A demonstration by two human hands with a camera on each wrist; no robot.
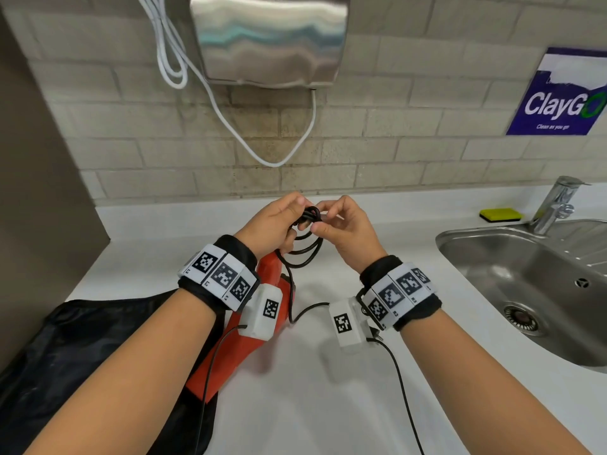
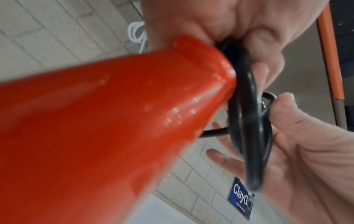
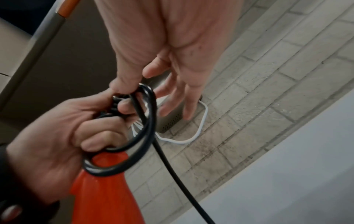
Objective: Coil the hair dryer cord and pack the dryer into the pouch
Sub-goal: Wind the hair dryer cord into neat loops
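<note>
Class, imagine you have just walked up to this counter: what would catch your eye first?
First, the two hands meeting above the white counter: the left hand grips black cord loops while the right hand pinches them at the top. Below them lies the red hair dryer, partly on a black pouch. A steel hand dryer hangs on the wall above.

i've got the red hair dryer (image 1: 241, 336) lifted over the white worktop (image 1: 295, 405), its black cord (image 1: 305, 247) half looped at the handle end, rest trailing down; black pouch (image 1: 82, 349) lies flat beside it.
</note>
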